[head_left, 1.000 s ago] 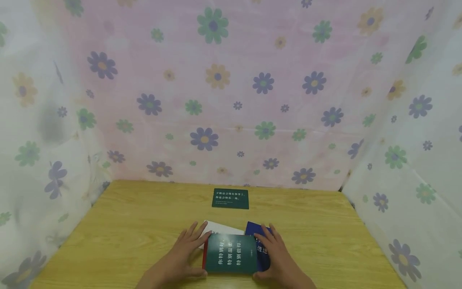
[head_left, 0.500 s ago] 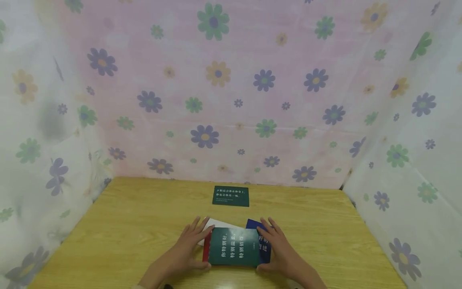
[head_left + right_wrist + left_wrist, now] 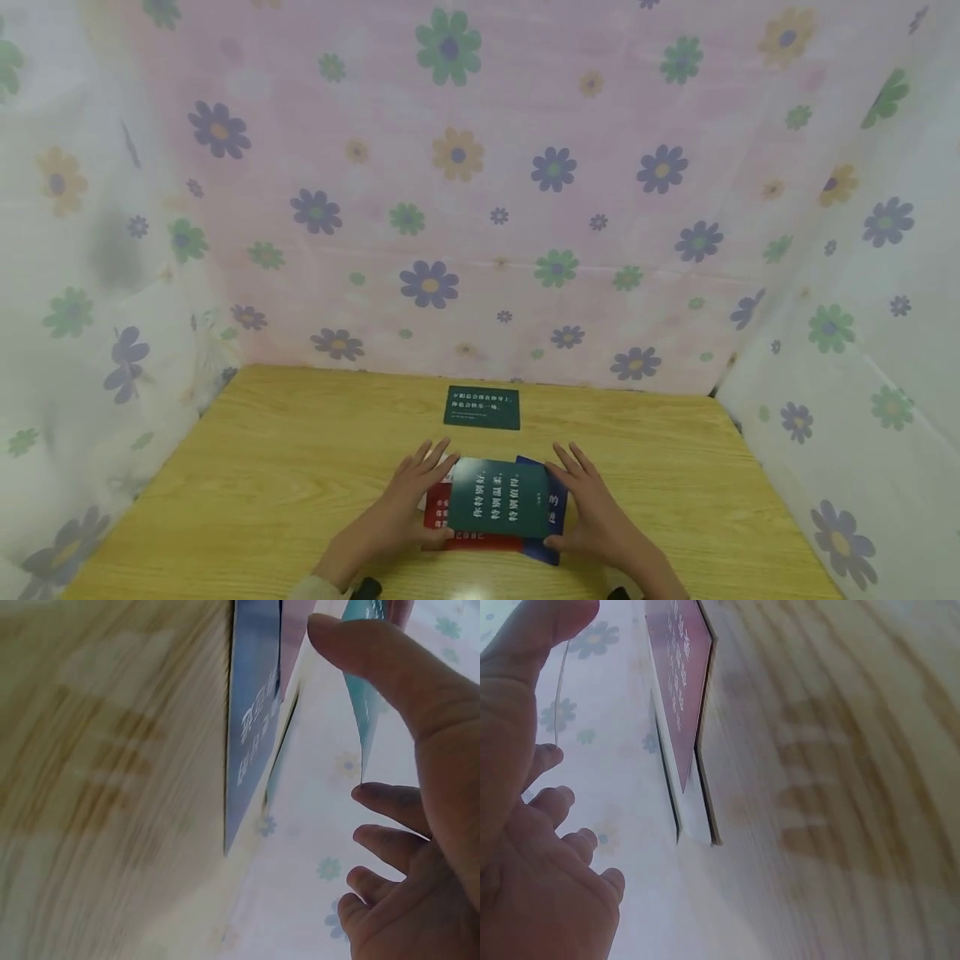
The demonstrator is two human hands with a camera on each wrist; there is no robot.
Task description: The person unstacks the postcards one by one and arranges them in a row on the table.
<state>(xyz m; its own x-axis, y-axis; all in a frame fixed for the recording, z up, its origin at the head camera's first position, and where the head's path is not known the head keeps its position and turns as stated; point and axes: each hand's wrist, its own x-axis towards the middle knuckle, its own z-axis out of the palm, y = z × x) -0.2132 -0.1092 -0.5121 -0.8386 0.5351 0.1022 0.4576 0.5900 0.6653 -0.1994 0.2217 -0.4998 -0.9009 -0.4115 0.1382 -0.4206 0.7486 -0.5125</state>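
Both hands hold a green card (image 3: 498, 497) with white Chinese writing, raised above other cards. My left hand (image 3: 401, 504) pinches its left edge between thumb and fingers; my right hand (image 3: 600, 517) grips the right edge likewise. Beneath it lie a red card (image 3: 510, 544) and a blue card (image 3: 542, 550), both partly covered. A white card (image 3: 697, 817) sticks out under the red one in the left wrist view. From the right wrist, the green card (image 3: 364, 705) appears nearly edge-on, apart from the blue card (image 3: 255, 712).
Another green card (image 3: 482, 407) with white lettering lies flat farther back on the wooden table (image 3: 315, 450). Flower-patterned sheeting (image 3: 480, 192) stands behind the table and along both sides.
The green card in both hands has risen off the pile and shifted slightly away and to the right. More of the red card now shows beneath it.
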